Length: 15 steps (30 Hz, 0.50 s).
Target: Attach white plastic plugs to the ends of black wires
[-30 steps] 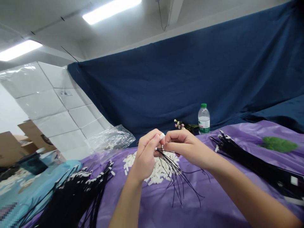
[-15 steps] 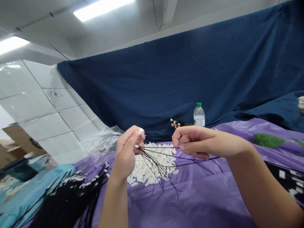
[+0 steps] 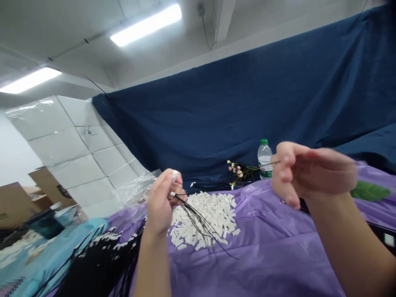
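My left hand (image 3: 161,204) is closed around a bundle of thin black cords (image 3: 196,218), which fan out to the lower right. White tips (image 3: 175,176) show at its thumb and fingers. Off to the right and raised, my right hand (image 3: 312,173) is blurred by motion, its fingers bent. A thin dark strand (image 3: 274,163) at its fingertips looks like one black cord. Beneath the left hand's cords, a heap of small white tube-like pieces (image 3: 210,216) lies on the purple sheet (image 3: 262,255).
Many black cords with white ends (image 3: 95,264) lie at the lower left, on blue plastic (image 3: 83,233). Behind the heap are small flowers (image 3: 238,171) and a green-capped bottle (image 3: 264,159). White boxes (image 3: 64,148) stand left, a green leaf (image 3: 371,191) lies right, and a blue cloth (image 3: 216,115) hangs behind.
My right hand has moved right and up, away from my left hand, and the cords stretched between them no longer span the gap. My left hand keeps its bundle. The camera view has shifted slightly.
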Available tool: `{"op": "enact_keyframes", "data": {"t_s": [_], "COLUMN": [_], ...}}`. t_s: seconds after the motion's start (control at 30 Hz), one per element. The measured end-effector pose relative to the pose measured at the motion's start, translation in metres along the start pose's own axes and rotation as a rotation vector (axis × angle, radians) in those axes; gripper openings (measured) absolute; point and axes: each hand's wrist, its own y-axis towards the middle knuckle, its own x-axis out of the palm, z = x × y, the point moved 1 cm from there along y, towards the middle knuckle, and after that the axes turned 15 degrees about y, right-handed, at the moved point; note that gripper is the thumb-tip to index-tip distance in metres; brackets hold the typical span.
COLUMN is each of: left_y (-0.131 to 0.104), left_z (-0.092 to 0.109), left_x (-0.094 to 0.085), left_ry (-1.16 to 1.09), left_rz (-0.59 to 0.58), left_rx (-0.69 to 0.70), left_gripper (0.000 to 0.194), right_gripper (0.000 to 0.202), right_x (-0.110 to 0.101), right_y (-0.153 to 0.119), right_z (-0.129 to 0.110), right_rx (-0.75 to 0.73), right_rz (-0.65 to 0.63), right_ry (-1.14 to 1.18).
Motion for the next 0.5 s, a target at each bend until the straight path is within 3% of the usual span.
{"op": "enact_keyframes", "data": {"t_s": [0.13,0.2,0.3,0.4,0.5], "left_y": [-0.001,-0.002,-0.002,-0.004,-0.007], "left_z": [-0.004,-0.006,-0.009,-0.01,-0.009], "left_x": [0.02,0.027,0.034,0.039,0.043], "left_ry": [-0.094,-0.118,-0.143,-0.126,-0.111], "left_rz": [-0.127,-0.158,-0.19,-0.196,-0.188], "left_rx": [-0.056,-0.1,-0.136,-0.143,-0.157], "left_gripper": [0.028,0.028,0.027,0.027,0.027], "right_gripper": [0.034,0.03,0.026,0.017,0.025], "right_x": [0.009,0.012,0.013,0.017,0.026], "right_y": [0.014,0.022,0.028,0.028,0.027], "right_z": [0.008,0.013,0.021,0.032,0.044], "right_rx": [-0.264,-0.36,-0.391,-0.151,-0.046], "right_rz": [0.405,0.462,0.359,0.188,0.16], "right_ry": [-0.103,-0.103,-0.051,-0.127,-0.406]}}
